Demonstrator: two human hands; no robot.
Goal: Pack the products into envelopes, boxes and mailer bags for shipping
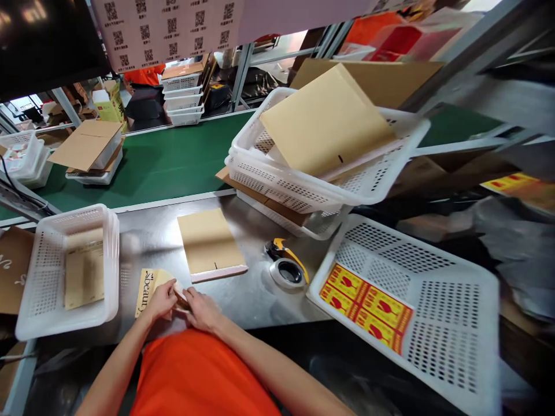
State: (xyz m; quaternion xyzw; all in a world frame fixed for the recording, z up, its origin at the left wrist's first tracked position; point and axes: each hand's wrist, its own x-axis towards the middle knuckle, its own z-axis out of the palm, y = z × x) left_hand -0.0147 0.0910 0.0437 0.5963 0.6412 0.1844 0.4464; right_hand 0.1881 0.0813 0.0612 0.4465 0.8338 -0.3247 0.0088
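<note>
The left [162,299] and right fingers [193,306] pinch a small brown-and-white item [181,296] between them.

Packing Station Running Beside a Green Conveyor

A green conveyor belt [186,147] is running behind a metal workbench [151,248], marking this as a packing or shipping workshop. White plastic baskets [451,323] are holding flat cardboard mailers [325,121], a tape dispenser [288,271] is lying on the bench, and sheets of QR codes [173,29] are hanging above.
</note>
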